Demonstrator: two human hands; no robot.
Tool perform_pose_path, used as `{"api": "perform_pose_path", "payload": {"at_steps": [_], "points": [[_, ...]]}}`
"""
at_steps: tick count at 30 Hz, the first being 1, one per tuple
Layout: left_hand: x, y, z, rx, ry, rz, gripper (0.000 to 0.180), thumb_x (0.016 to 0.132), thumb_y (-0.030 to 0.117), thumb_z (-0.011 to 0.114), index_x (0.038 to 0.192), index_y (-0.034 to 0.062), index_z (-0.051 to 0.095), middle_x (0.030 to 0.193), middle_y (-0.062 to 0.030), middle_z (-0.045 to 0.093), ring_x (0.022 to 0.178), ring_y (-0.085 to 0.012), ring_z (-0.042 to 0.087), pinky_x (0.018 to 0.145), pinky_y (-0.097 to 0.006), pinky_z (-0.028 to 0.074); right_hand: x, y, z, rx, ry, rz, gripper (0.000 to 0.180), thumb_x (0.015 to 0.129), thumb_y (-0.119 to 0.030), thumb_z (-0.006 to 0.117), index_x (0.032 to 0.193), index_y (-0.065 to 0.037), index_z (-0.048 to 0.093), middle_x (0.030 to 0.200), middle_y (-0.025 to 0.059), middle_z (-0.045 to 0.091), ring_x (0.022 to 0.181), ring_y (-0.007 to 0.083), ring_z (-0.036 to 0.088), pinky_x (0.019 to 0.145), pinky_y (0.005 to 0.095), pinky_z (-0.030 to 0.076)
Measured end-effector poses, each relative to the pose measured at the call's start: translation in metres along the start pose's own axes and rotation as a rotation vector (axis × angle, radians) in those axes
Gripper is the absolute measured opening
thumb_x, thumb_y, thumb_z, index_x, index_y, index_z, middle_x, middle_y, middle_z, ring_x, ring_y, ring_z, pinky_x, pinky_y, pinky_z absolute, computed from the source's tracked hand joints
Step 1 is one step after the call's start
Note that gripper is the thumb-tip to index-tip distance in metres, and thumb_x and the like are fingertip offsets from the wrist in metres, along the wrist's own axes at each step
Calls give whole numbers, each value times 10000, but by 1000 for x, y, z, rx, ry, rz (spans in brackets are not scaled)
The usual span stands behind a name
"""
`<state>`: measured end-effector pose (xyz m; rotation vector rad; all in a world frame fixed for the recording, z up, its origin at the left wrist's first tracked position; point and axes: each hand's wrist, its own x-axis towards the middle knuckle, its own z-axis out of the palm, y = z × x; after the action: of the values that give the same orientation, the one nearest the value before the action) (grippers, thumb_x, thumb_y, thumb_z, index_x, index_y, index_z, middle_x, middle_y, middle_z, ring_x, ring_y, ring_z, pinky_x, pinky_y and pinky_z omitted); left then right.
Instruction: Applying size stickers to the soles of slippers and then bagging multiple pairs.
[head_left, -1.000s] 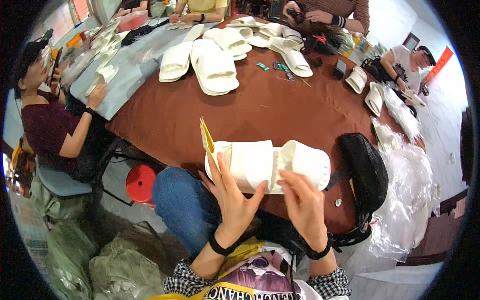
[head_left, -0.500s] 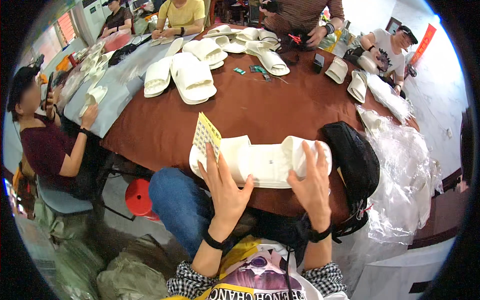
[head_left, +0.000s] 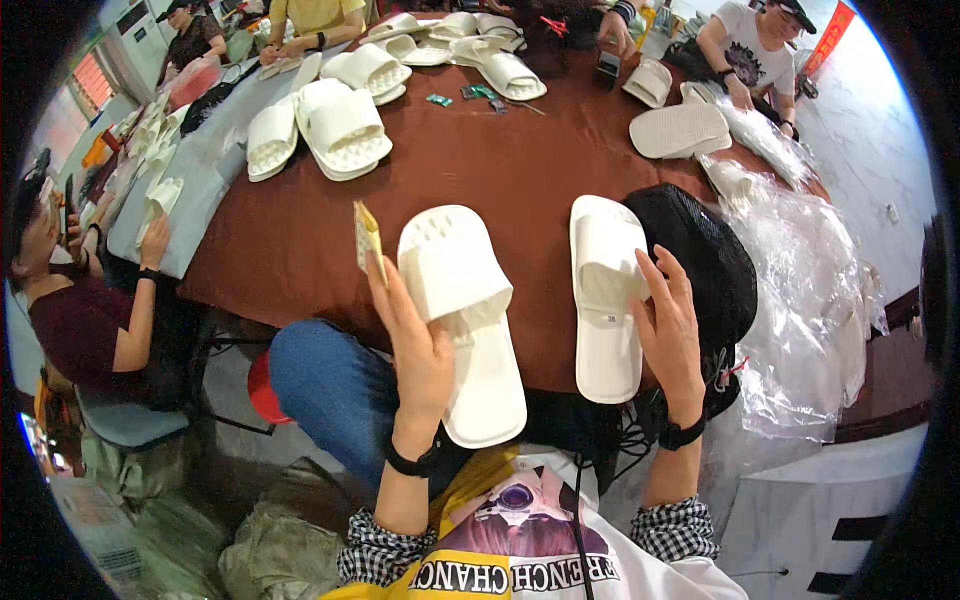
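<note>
Two white slippers face toes away in front of me. My left hand (head_left: 422, 362) is closed at the left edge of the nearer slipper (head_left: 487, 375), its thumb against the side. A folded yellow sticker sheet (head_left: 364, 238) sticks up from between the fingers of that hand. My right hand (head_left: 672, 335) has its thumb and fingers around the right edge of the other slipper (head_left: 607, 355), which looks tilted. The slippers are apart, and their heels reach the table's near edge. The undersides of both, and some fingertips, are hidden.
More white slippers (head_left: 345, 135) cluster at the far left of the brown-covered table (head_left: 480, 170). Another slipper (head_left: 680, 132) lies sole up at the far right. A black bag (head_left: 710, 260) and clear plastic bags (head_left: 800, 330) stand to my right. Several people sit around.
The two slippers have turned from lying sideways, heel to heel, to pointing away from me, and have come apart. At the far right a slipper now shows its sole.
</note>
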<state>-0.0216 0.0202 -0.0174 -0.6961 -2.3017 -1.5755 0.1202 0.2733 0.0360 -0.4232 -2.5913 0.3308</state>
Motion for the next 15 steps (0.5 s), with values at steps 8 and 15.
{"api": "perform_pose_path", "payload": {"at_steps": [8,15], "points": [[-3,8,3,-46,4,-33,914,794,-206,358,1644,26,116,1694,-227,90,1506,-391,329,1228,-458,307,-20,-10,8,267,-72,165,653,869,6,681,1491,-117,529,1380,176,517,1111,297,582,943,362,499],[11,6,17,52,-21,6,868,826,-199,372,1634,4,128,1678,-253,127,1553,-395,204,1258,-455,232,-19,-49,35,234,-60,59,719,874,-29,707,1538,-89,435,1438,305,444,1266,455,504,1068,470,441]]}}
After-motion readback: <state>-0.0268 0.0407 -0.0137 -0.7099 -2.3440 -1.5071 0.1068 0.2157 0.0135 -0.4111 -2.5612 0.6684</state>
